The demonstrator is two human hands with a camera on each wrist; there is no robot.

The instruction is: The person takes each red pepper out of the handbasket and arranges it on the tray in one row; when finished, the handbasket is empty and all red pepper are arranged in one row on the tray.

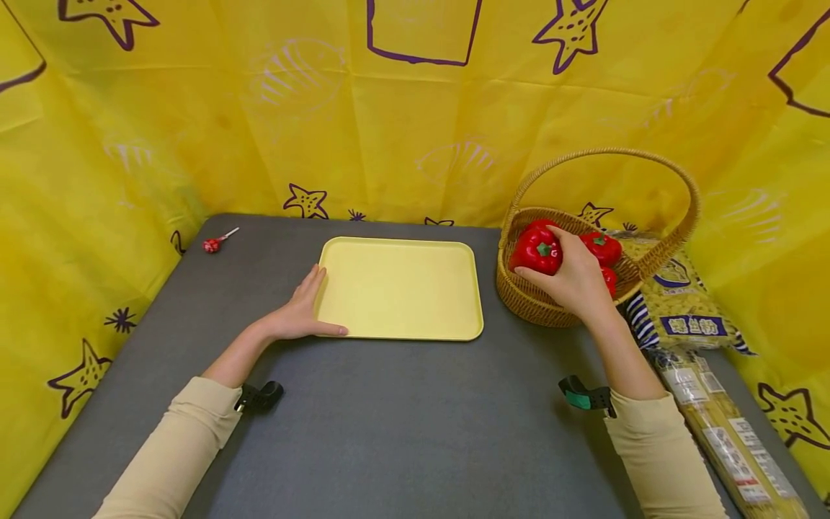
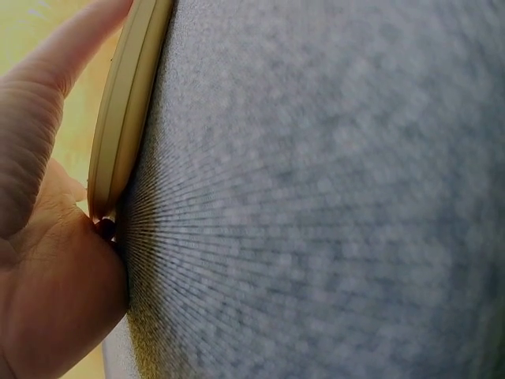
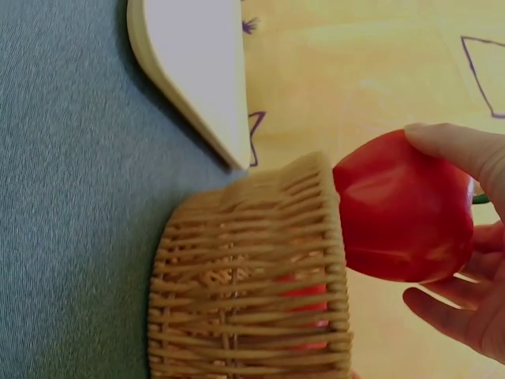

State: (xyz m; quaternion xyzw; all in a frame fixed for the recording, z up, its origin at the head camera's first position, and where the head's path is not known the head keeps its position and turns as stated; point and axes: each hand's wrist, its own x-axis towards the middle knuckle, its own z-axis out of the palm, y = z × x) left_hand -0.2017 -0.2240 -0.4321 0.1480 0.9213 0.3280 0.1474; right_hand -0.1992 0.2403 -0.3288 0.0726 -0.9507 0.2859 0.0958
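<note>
My right hand grips a red bell pepper with a green stem, thumb on one side and fingers on the other. In the right wrist view this bell pepper is at the rim of the wicker basket. More red peppers lie inside the basket, partly hidden by the hand. At the left end of the pale yellow tray rests my left hand, thumb along the near edge and fingers stretched along the side. The left wrist view shows the palm against the tray's rim.
A wrapped lollipop lies at the table's far left. Right of the basket are a yellow bag of food and long packs of noodles. The basket's tall handle arches over it. A yellow patterned curtain surrounds the grey table.
</note>
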